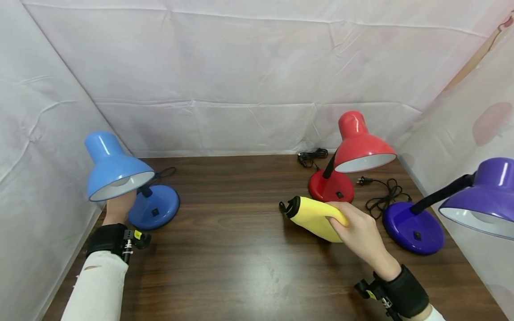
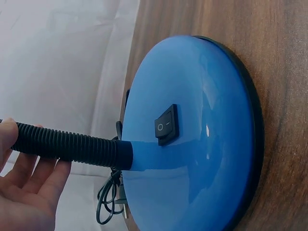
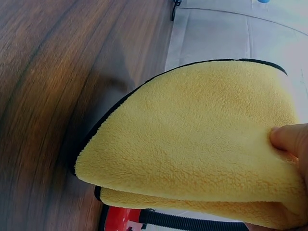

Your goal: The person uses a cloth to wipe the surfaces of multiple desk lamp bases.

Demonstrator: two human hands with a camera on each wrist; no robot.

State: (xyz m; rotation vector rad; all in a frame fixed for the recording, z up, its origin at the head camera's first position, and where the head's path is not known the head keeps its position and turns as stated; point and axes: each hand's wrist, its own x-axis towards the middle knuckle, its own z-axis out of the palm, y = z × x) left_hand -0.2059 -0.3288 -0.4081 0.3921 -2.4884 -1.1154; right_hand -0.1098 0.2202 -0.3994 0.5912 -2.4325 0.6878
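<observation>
Left hand (image 1: 118, 207): reaches up under the shade of the blue desk lamp (image 1: 116, 171); in the left wrist view the thumb and fingers (image 2: 45, 175) lie around the lamp's black corrugated neck (image 2: 67, 144), loosely cupping it.
Blue desk lamp: stands at the left edge of the desk (image 1: 225, 267), close to the white cloth wall; its round base (image 2: 202, 139) carries a black rocker switch (image 2: 167, 125), and its cord (image 2: 108, 202) lies coiled behind the base.
Right hand (image 1: 361, 234): grips a folded yellow cloth (image 1: 315, 216), thumb (image 3: 288, 139) pressed on top and fingers curled beneath.
Yellow cloth: fleecy, edged in black, held just above the desk, right of centre, in front of the red lamp's base.
Red desk lamp (image 1: 353, 151): stands behind the cloth, its cord lying near the back wall.
Purple desk lamp (image 1: 462, 200): at the right edge, base just beside the right hand, shade partly out of view.
</observation>
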